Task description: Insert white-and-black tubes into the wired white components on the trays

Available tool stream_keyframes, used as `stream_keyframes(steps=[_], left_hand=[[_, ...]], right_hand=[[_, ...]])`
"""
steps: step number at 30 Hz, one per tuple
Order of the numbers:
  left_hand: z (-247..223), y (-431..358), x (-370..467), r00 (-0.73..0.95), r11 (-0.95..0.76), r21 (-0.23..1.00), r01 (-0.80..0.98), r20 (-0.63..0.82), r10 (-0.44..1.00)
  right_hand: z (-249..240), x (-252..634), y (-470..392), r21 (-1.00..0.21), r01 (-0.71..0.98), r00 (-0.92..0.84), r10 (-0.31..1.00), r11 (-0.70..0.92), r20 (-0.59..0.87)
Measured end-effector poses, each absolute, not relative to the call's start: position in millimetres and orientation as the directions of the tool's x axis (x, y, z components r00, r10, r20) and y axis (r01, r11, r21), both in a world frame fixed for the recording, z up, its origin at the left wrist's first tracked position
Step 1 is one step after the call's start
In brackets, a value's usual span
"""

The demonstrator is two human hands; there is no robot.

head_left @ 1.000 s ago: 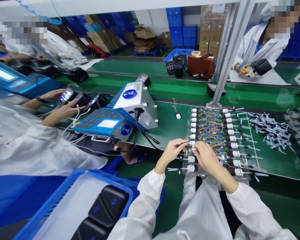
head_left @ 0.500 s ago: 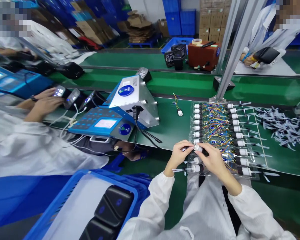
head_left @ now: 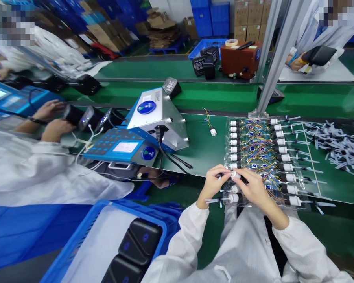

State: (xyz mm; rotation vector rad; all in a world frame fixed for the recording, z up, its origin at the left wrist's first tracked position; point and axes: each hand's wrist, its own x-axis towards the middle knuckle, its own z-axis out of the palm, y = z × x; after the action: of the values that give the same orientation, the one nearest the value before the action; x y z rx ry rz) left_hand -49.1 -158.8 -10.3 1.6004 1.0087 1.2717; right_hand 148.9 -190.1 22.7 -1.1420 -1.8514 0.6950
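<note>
My right hand (head_left: 252,186) is closed around a small white cylindrical part (head_left: 234,174), its fingertips at the white end. At that end, my left hand (head_left: 214,182) is closed in a pinch; a bit of something dark shows between its fingers, too small to name. Under and beyond my hands, two columns of similar white-and-black cylindrical parts (head_left: 280,142) lie on clear plastic trays. Thin coloured wires (head_left: 255,143) run between the columns. Pale strips with black pieces (head_left: 301,158) stick out from many of the parts, mostly on the right.
A pile of loose pale strips (head_left: 338,145) lies at the right. One wired part (head_left: 213,131) rests alone on the green bench (head_left: 199,155). Left of it stand blue-and-silver test devices (head_left: 153,114) with cables. A blue crate (head_left: 106,208) holds black cases. Co-workers' hands (head_left: 56,125) are further left.
The view has shifted slightly. My hands stay together at the white part with little change in grip. The co-worker's hands on the left have moved apart near the black devices.
</note>
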Motion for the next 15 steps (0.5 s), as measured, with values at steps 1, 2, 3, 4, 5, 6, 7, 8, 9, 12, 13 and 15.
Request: stream_keyframes(steps=[1, 2, 3, 4, 5, 6, 7, 8, 9, 12, 13, 15], left_hand=[[-9.8, -158.8, -48.6, 0.159, -0.326, 0.940, 0.097, 0.309, 0.938], [-9.1, -158.8, -48.1, 0.157, -0.326, 0.939, 0.105, 0.308, 0.938], [-8.4, -158.8, -47.7, 0.156, -0.329, 0.937, 0.115, 0.310, 0.938], [-7.8, -158.8, -47.5, 0.156, -0.332, 0.935, 0.125, 0.312, 0.937], [-7.4, -158.8, -47.6, 0.157, -0.336, 0.932, 0.134, 0.314, 0.936], [-7.2, -159.0, -47.8, 0.160, -0.338, 0.930, 0.142, 0.316, 0.935], [-7.3, -159.3, -48.2, 0.162, -0.338, 0.929, 0.147, 0.315, 0.935], [-7.6, -159.7, -48.7, 0.164, -0.337, 0.929, 0.151, 0.313, 0.936], [-8.1, -160.1, -49.2, 0.165, -0.335, 0.930, 0.154, 0.310, 0.936], [-9.4, -161.1, -50.3, 0.163, -0.330, 0.931, 0.158, 0.305, 0.938], [-9.5, -161.0, -50.6, 0.167, -0.332, 0.929, 0.161, 0.306, 0.937], [-8.7, -159.9, -51.6, 0.188, -0.347, 0.922, 0.169, 0.316, 0.930]], right_hand=[[22.6, 149.0, -189.9, -0.785, 0.442, -0.242, 0.900, 0.434, 0.362], [22.7, 149.0, -189.8, -0.783, 0.443, -0.244, 0.899, 0.437, 0.364], [22.7, 149.0, -189.6, -0.782, 0.443, -0.245, 0.898, 0.439, 0.365], [22.8, 149.0, -189.5, -0.781, 0.444, -0.247, 0.898, 0.439, 0.365], [22.9, 148.9, -189.3, -0.781, 0.445, -0.249, 0.898, 0.438, 0.362], [22.9, 148.8, -189.1, -0.782, 0.446, -0.248, 0.900, 0.436, 0.359], [22.9, 148.7, -188.8, -0.783, 0.444, -0.249, 0.900, 0.435, 0.358], [22.8, 148.5, -188.5, -0.784, 0.442, -0.253, 0.899, 0.436, 0.357], [22.7, 148.3, -188.2, -0.785, 0.438, -0.257, 0.898, 0.439, 0.358], [22.6, 148.0, -187.0, -0.783, 0.431, -0.270, 0.893, 0.447, 0.361], [22.8, 148.0, -186.5, -0.783, 0.432, -0.275, 0.892, 0.448, 0.359], [23.7, 148.4, -185.7, -0.783, 0.430, -0.289, 0.890, 0.450, 0.352]])
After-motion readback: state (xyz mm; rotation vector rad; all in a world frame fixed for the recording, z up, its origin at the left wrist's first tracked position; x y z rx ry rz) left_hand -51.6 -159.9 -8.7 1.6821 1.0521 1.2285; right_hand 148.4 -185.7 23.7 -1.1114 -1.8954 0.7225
